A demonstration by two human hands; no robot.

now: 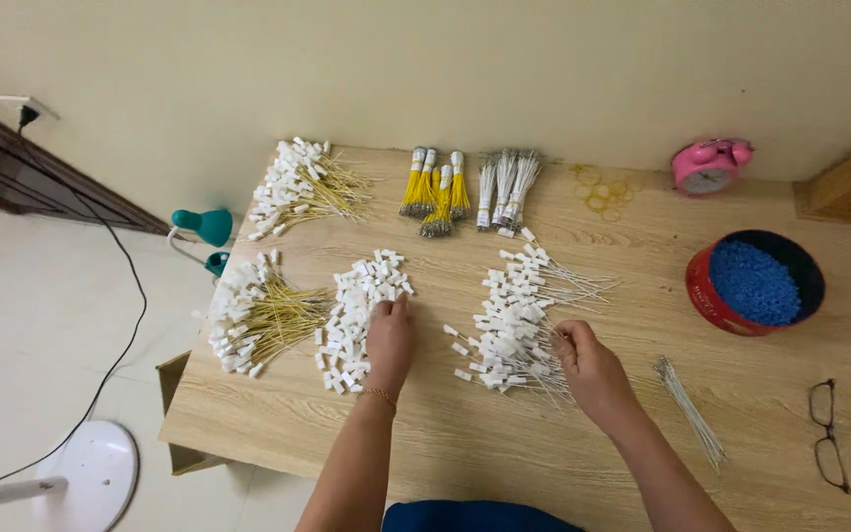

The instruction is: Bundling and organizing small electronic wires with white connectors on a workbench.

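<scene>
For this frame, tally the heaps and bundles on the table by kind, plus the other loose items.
Heaps of yellow wires with white tags: 2
Heap of loose white tags, under the left hand: 1
Heap of silver wires with white tags, at the right hand: 1
Tied yellow wire bundles: 3
Tied silver wire bundles: 3
Bare wire bunch: 1
Red tin of blue beads: 1
Pink alarm clock: 1
Glasses: 1
Total: 14

On the wooden counter (544, 463), the left hand (389, 340) rests on a pile of small white blocks (357, 305). Right of that pile, the right hand (591, 369) pinches thin wires in a heap of white-tagged wires (519, 315). A red tub of blue beads (755, 283) stands farther right.
</scene>
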